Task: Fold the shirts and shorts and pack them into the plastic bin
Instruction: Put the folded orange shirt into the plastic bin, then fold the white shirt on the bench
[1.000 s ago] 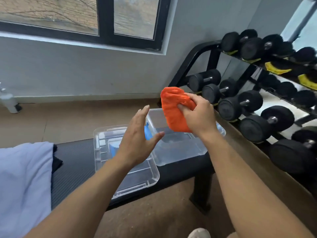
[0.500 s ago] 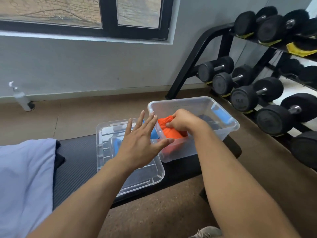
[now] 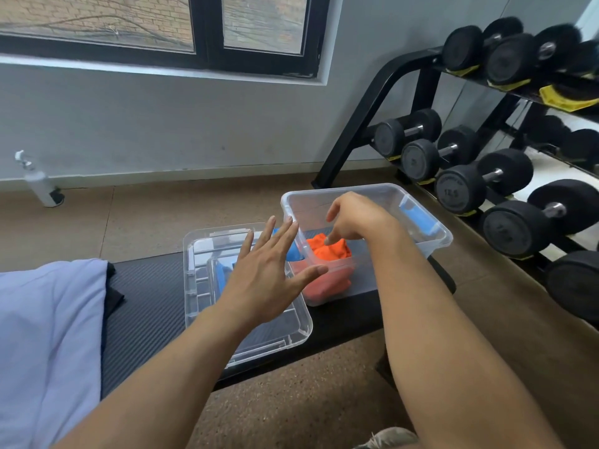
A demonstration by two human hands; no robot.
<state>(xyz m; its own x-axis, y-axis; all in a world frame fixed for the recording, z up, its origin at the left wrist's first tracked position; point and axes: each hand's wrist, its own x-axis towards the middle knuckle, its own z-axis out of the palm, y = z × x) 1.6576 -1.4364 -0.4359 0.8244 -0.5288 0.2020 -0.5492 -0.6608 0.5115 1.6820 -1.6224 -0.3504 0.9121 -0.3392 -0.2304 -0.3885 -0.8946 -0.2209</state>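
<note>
A folded orange garment (image 3: 329,254) lies in the near left corner of the clear plastic bin (image 3: 431,236), which stands on the black bench. My right hand (image 3: 355,218) hovers inside the bin just above the garment, fingers loosely bent and pointing down, with a fingertip at the cloth. My left hand (image 3: 270,277) is spread flat in the air over the clear bin lid (image 3: 194,286), beside the bin's near wall. A pale lilac garment (image 3: 48,319) lies on the bench at the left, over a dark one (image 3: 111,296).
The black padded bench (image 3: 146,303) runs from left to centre. A dumbbell rack (image 3: 486,163) fills the right side. A white spray bottle (image 3: 39,181) stands on the floor by the wall. A shoe (image 3: 389,439) shows at the bottom edge.
My right hand lowered the orange garment from the air into the bin, then let go and lifted slightly. My left hand stayed spread beside the bin.
</note>
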